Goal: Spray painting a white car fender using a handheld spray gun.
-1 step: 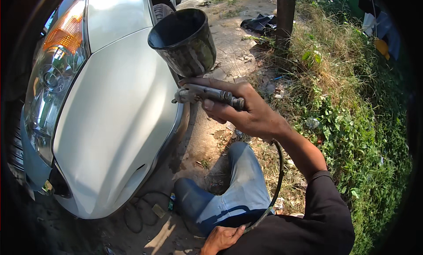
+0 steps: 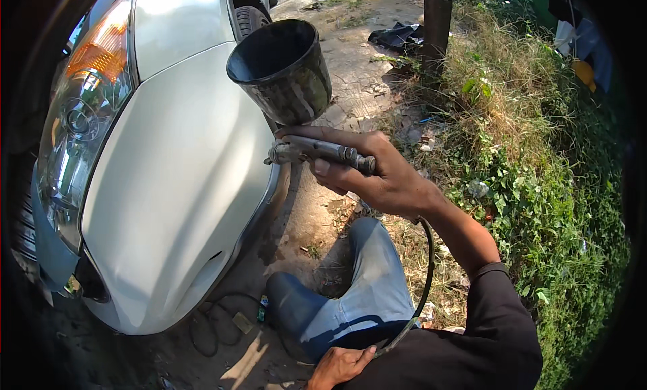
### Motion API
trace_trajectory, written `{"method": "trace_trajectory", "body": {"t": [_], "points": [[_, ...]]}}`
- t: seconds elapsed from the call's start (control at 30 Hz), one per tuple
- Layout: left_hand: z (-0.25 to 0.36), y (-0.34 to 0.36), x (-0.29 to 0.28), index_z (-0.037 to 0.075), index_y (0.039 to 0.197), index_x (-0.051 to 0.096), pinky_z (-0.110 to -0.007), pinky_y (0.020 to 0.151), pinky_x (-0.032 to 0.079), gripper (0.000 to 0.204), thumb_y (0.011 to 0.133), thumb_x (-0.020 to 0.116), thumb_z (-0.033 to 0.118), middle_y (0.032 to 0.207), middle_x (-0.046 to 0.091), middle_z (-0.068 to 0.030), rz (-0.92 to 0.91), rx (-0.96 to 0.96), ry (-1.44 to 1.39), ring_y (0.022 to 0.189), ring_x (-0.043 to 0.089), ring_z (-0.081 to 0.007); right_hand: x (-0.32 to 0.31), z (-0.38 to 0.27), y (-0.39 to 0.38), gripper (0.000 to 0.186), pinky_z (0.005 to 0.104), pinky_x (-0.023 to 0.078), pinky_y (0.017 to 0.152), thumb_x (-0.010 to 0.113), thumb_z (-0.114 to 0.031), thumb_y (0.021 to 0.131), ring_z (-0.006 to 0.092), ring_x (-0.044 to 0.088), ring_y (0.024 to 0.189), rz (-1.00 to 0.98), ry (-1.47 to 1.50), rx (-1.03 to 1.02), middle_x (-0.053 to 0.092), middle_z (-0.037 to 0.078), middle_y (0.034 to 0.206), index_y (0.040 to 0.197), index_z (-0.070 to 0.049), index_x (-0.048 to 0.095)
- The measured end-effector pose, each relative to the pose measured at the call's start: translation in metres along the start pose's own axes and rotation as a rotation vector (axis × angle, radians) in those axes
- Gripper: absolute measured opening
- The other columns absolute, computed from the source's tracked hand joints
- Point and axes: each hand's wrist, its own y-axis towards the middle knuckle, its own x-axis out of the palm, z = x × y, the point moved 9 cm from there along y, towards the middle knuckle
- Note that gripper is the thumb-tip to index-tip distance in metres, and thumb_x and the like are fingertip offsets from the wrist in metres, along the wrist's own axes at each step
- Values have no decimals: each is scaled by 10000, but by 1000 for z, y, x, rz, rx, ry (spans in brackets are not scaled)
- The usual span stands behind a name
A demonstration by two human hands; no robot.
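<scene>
My right hand (image 2: 381,171) is closed round a metal spray gun (image 2: 320,147), its nozzle pointing left at the car. A dark, paint-stained cup (image 2: 286,70) stands on top of the gun, its open mouth tilted toward me; I cannot make out what is inside. Close to the nozzle is the pale silver-white front bumper (image 2: 168,168) of a car. A dark air hose (image 2: 429,269) curves from below my right hand down to my lap. There my left hand (image 2: 342,366), partly cut off by the lower edge, is closed at the hose.
The car's headlight (image 2: 77,120) with an amber section is at the left. Loose hose (image 2: 209,343) coils on the ground below the bumper. A dark post (image 2: 437,26) rises beyond, beside a black sheet (image 2: 397,36). Grass and weeds (image 2: 532,168) line the right. My jeans-clad knees (image 2: 367,255) are bent below.
My right hand has lowered the spray gun and its cup very slightly. My left hand stays where it was.
</scene>
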Motion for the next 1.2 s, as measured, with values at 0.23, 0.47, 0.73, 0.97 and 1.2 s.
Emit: {"method": "trace_trajectory", "body": {"t": [0.23, 0.47, 0.73, 0.97, 1.2], "points": [[13, 12, -15, 31, 728, 716, -455, 483, 475, 436, 1025, 637, 340, 589, 619, -154, 39, -25, -55, 536, 637, -377, -15, 18, 22, 485, 284, 493, 654, 608, -278, 1047, 80, 572, 712, 21, 147, 65, 622, 7, 793, 1486, -79, 553], [21, 43, -48, 27, 619, 618, -438, 476, 457, 520, 1034, 622, 340, 560, 589, -147, 217, 5, 17, 510, 622, -359, -56, 2, 82, 310, 263, 464, 565, 596, -300, 1044, 68, 560, 630, 146, 68, -96, 597, 0, 726, 1149, -20, 677], [21, 58, -62, 27, 613, 611, -446, 464, 426, 547, 1043, 607, 365, 532, 564, -141, 243, -1, -9, 484, 604, -347, -83, -24, 104, 305, 270, 460, 549, 550, -281, 1087, 97, 575, 621, 223, -16, -259, 634, 47, 770, 1044, -10, 683], [16, 59, -38, 37, 661, 661, -443, 477, 454, 513, 1043, 605, 375, 541, 574, -134, 152, -28, -26, 499, 609, -363, -68, 15, 71, 329, 257, 456, 567, 612, -312, 1049, 55, 560, 644, 131, 91, -129, 608, -11, 744, 1194, -26, 686], [8, 53, 12, 47, 953, 759, -455, 560, 515, 252, 1033, 575, 201, 728, 698, -173, -100, -81, -71, 674, 707, -356, -38, 55, 20, 512, 262, 484, 687, 653, -285, 1017, 56, 570, 733, -34, 350, 34, 672, 12, 817, 1494, -126, 560]]}}
